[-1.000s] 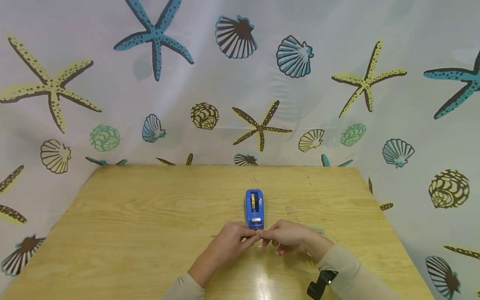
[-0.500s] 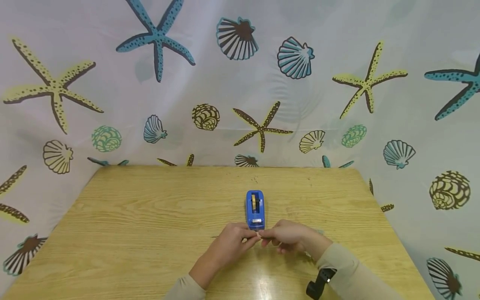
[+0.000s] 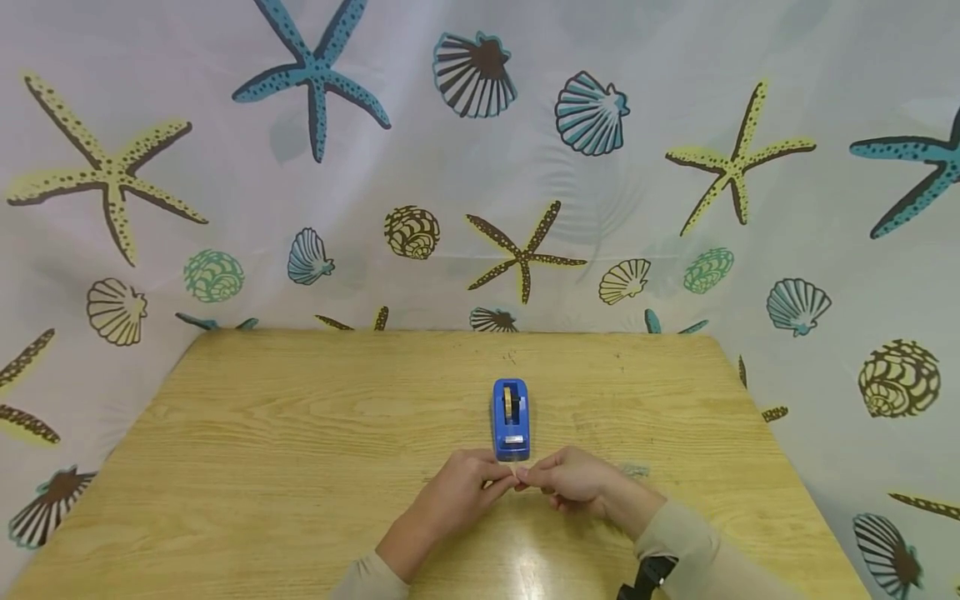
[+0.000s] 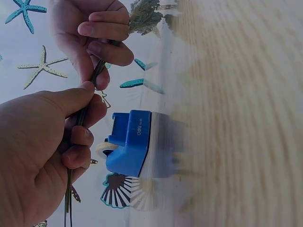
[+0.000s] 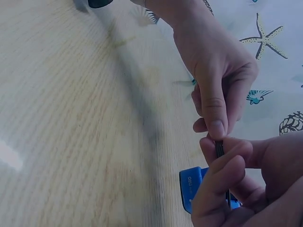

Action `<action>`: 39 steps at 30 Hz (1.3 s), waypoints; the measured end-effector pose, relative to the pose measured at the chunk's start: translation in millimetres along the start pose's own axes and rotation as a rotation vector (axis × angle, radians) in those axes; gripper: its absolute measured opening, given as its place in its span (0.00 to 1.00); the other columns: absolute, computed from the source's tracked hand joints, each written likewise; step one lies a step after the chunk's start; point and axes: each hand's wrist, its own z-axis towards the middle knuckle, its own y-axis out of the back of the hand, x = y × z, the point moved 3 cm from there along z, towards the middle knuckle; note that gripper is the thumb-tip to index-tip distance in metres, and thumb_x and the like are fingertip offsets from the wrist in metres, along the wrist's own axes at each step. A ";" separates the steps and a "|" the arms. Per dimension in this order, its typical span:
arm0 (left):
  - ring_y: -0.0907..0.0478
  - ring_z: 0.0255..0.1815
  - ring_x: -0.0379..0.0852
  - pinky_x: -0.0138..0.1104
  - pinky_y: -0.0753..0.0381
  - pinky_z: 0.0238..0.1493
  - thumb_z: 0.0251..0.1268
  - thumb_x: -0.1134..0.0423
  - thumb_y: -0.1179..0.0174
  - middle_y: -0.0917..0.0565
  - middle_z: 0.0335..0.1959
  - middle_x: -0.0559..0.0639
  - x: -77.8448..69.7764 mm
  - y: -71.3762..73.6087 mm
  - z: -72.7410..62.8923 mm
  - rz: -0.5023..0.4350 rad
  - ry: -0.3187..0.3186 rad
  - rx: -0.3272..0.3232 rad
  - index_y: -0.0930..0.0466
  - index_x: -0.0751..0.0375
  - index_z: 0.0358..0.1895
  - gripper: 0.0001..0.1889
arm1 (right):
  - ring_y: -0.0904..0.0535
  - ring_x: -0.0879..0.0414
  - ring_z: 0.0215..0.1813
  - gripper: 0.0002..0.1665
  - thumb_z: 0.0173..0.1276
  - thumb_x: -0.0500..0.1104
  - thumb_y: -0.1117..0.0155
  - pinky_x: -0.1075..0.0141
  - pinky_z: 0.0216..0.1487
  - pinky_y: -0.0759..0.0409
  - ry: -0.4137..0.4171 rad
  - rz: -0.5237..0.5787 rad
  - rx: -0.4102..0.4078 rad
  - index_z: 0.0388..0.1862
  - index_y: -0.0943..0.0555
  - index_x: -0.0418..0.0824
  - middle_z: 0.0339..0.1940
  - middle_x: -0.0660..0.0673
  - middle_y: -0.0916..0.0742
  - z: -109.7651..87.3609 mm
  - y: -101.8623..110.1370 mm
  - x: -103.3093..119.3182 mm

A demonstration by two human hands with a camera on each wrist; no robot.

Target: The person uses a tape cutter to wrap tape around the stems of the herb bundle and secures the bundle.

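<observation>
A bundle of thin dark stems (image 4: 98, 71) runs through both hands above the table. My left hand (image 3: 459, 490) pinches it between thumb and fingers, and the loose stem ends trail past its fingers in the left wrist view. Fingertip to fingertip with it, my right hand (image 3: 577, 482) grips the same bundle. Grey-green leafy tops (image 4: 144, 16) stick out beyond the right hand. Just past the fingertips stands a blue tape dispenser (image 3: 511, 419) with a small tape roll (image 4: 105, 149) in it. The fingers partly cover the stems where they meet.
The wooden table (image 3: 300, 417) extends to both sides. Behind it hangs a pale curtain (image 3: 420, 167) printed with starfish and shells. A black strap (image 3: 651, 575) sits on the right sleeve.
Both hands have shifted slightly toward the person, away from the dispenser. More of the leafy tops shows beside the right wrist. The dispenser has stayed in place.
</observation>
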 end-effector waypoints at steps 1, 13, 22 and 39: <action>0.34 0.23 0.29 0.22 0.29 0.24 0.67 0.64 0.35 0.16 0.26 0.46 0.5 -0.2 -0.2 -0.005 -0.008 -0.001 0.09 0.59 0.40 0.06 | 0.33 0.64 0.18 0.22 0.72 0.54 0.36 0.74 0.19 0.36 0.000 0.008 -0.003 0.48 0.12 0.36 0.13 0.55 0.30 -0.2 -0.6 -0.4; 0.36 0.23 0.28 0.22 0.30 0.24 0.67 0.65 0.35 0.18 0.24 0.45 4.3 2.0 -0.5 -0.015 -0.027 0.038 0.09 0.61 0.40 0.06 | 0.38 0.63 0.15 0.22 0.71 0.55 0.36 0.74 0.17 0.40 0.009 -0.066 -0.032 0.43 0.11 0.37 0.10 0.54 0.31 -0.8 -2.8 2.6; 0.35 0.23 0.27 0.21 0.30 0.24 0.66 0.64 0.35 0.18 0.24 0.44 7.0 3.6 -1.8 -0.028 -0.023 0.031 0.09 0.60 0.37 0.06 | 0.38 0.63 0.15 0.22 0.77 0.53 0.44 0.72 0.19 0.38 0.087 -0.160 0.033 0.48 0.12 0.38 0.15 0.52 0.27 -3.1 -0.5 3.4; 0.33 0.25 0.27 0.20 0.30 0.25 0.67 0.62 0.35 0.16 0.26 0.44 5.8 0.3 -1.3 0.010 -0.033 0.027 0.09 0.58 0.37 0.06 | 0.15 0.63 0.35 0.09 0.71 0.43 0.34 0.69 0.39 0.17 0.425 -0.885 0.024 0.42 0.09 0.42 0.36 0.51 0.08 -9.6 8.4 27.4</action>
